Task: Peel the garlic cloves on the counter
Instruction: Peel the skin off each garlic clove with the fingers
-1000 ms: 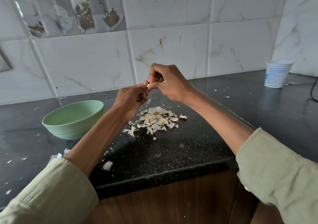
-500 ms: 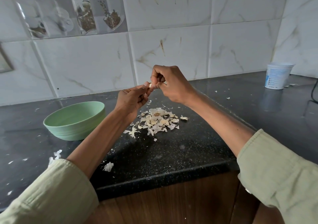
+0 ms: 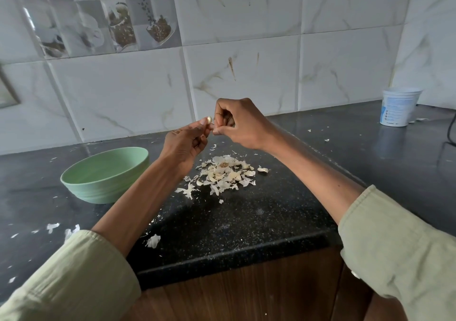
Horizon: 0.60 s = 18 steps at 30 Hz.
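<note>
My left hand (image 3: pixel 186 145) pinches a small pale garlic clove (image 3: pixel 209 120) at its fingertips, raised above the black counter (image 3: pixel 246 222). My right hand (image 3: pixel 237 123) is right beside it, fingers curled, its fingertips pinched together close to the clove; whether they hold a bit of skin is too small to tell. Below both hands lies a heap of garlic cloves and papery skins (image 3: pixel 227 175) on the counter.
A pale green bowl (image 3: pixel 106 173) stands left of the heap. A white plastic tub (image 3: pixel 399 107) sits at the back right by a black cable (image 3: pixel 451 133). Skin flakes (image 3: pixel 153 241) dot the counter. The counter's front edge runs below my forearms; a tiled wall rises behind.
The two hands have drawn slightly apart, and the clove now shows bare at my left fingertips. My right fingers have come off it.
</note>
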Each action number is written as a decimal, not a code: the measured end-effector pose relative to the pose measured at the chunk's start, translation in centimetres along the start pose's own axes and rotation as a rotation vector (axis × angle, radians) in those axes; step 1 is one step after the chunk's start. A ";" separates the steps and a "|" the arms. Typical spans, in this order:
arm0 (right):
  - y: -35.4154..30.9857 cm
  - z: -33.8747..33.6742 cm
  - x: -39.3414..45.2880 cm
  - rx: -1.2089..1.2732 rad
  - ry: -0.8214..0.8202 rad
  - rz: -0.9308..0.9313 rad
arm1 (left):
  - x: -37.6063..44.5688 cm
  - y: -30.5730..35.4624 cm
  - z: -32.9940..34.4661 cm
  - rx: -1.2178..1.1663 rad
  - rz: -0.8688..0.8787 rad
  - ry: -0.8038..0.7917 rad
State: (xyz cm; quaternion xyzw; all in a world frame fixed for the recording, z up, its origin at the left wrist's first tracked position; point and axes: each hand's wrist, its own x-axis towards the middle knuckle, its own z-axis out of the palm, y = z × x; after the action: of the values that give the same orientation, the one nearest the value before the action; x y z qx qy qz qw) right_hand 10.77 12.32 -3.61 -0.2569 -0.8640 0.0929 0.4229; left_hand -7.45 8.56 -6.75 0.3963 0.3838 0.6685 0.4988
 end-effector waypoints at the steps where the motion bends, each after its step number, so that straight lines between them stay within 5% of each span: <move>1: 0.0 0.0 0.0 0.003 -0.020 -0.002 | 0.0 0.0 0.0 0.002 0.003 0.001; 18: 0.9 -0.7 -0.3 -0.034 -0.206 0.054 | 0.2 -0.1 -0.2 0.167 0.041 -0.032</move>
State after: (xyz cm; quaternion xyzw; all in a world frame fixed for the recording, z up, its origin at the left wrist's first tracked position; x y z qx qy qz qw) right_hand 11.80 12.86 -3.70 -0.2763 -0.8972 0.1154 0.3245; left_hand -7.66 8.74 -6.87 0.4548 0.4219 0.6379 0.4563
